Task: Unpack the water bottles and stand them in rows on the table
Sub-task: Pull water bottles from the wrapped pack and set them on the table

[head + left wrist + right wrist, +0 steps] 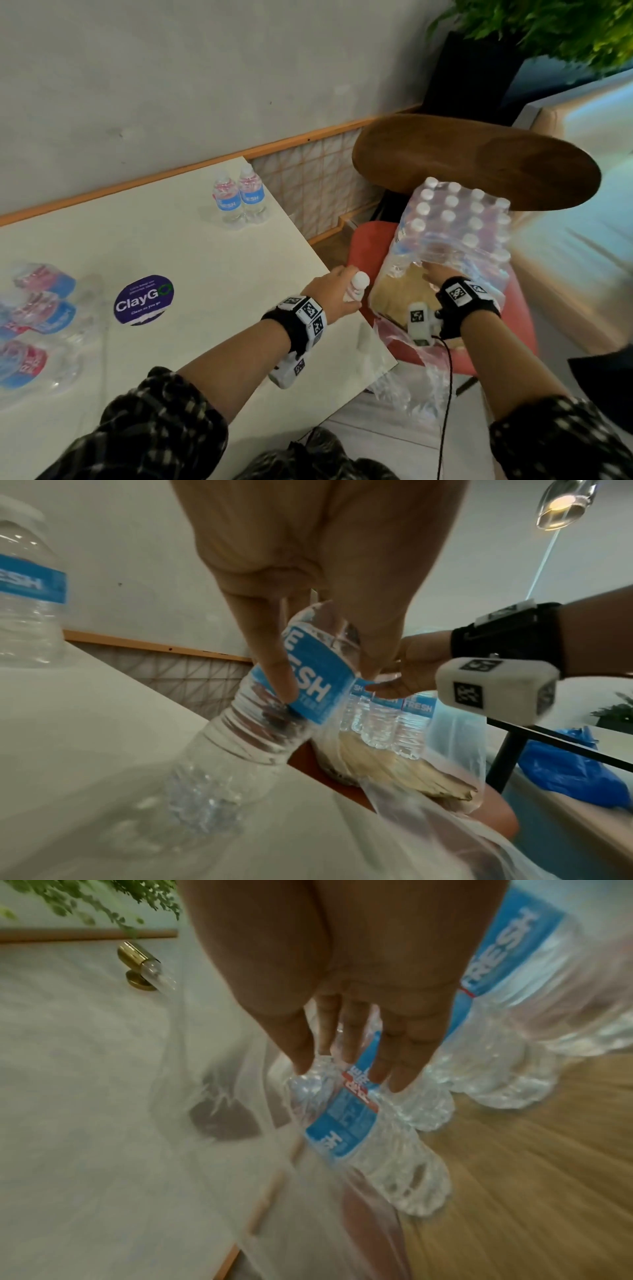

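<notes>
My left hand (346, 291) grips a clear water bottle (358, 286) with a white cap and blue label at the white table's (191, 260) right edge. In the left wrist view that bottle (308, 688) tilts, its base over the tabletop, my left hand (325, 680) wrapped round the label. My right hand (436, 274) reaches into the torn shrink-wrapped pack (455, 222) of several bottles on a red chair (517, 329). Its straight fingers (387, 1056) touch the shoulder of a pack bottle (346, 1129). Two bottles (239, 198) stand at the table's far corner.
Several bottles (37, 308) lie at the table's left side near a purple ClayGo sticker (144, 299). Loose plastic wrap (404, 380) hangs off the chair over a cardboard tray (400, 294). A round dark wooden table (479, 161) and a black planter (476, 72) stand behind the pack.
</notes>
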`<state>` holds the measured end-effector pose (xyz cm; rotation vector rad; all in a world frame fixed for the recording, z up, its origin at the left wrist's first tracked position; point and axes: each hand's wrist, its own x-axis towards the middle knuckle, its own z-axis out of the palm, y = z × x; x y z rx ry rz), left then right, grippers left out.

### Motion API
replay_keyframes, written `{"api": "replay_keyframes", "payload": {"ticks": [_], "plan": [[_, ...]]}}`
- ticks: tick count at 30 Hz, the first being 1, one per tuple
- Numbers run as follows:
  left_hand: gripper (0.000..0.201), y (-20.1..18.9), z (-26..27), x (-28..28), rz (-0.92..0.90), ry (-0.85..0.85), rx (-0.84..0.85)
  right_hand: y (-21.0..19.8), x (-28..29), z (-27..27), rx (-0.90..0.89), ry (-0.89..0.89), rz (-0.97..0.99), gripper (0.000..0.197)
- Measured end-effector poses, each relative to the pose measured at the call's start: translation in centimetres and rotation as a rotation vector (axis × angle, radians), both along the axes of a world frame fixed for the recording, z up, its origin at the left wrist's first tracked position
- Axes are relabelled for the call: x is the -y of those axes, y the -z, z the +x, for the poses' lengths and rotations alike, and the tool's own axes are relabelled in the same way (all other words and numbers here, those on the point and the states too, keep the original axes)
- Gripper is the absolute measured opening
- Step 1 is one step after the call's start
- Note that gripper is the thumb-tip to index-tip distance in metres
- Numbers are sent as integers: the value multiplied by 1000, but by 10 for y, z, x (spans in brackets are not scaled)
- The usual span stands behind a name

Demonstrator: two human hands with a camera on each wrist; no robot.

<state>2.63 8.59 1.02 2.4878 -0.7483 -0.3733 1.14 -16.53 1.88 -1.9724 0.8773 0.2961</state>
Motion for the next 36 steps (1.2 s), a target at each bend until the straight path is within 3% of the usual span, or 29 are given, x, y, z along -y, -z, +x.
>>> {"api": "replay_keyframes", "payload": {"ticks": [2,8,13,16,19,23,25,30,36], "plan": [[54,4,0,-6,17,8,1,-7,5,-2,-25,-104,-167,47],[54,7,4,-27,-77,-137,-34,-27,-13,4,19,180,19,44],[41,11,15,-51,-305,-368,-145,-20,-11,12,5,159,13,40],[43,13,10,-54,-289,-372,-147,-11,-17,11,-8,146,28,59],[45,10,11,-54,-227,-412,-2,-3,-31,-6,37,178,-17,73],[22,-4,13,-51,-80,-221,256,7,-46,-27,369,138,56,55],[36,-8,10,-49,-27,-92,349,7,-63,-42,462,109,68,43],[67,-17,7,-50,37,106,331,-21,-113,-75,524,-56,-125,37],[74,-20,-6,-42,86,256,351,-19,-145,-77,568,-145,109,29]]}}
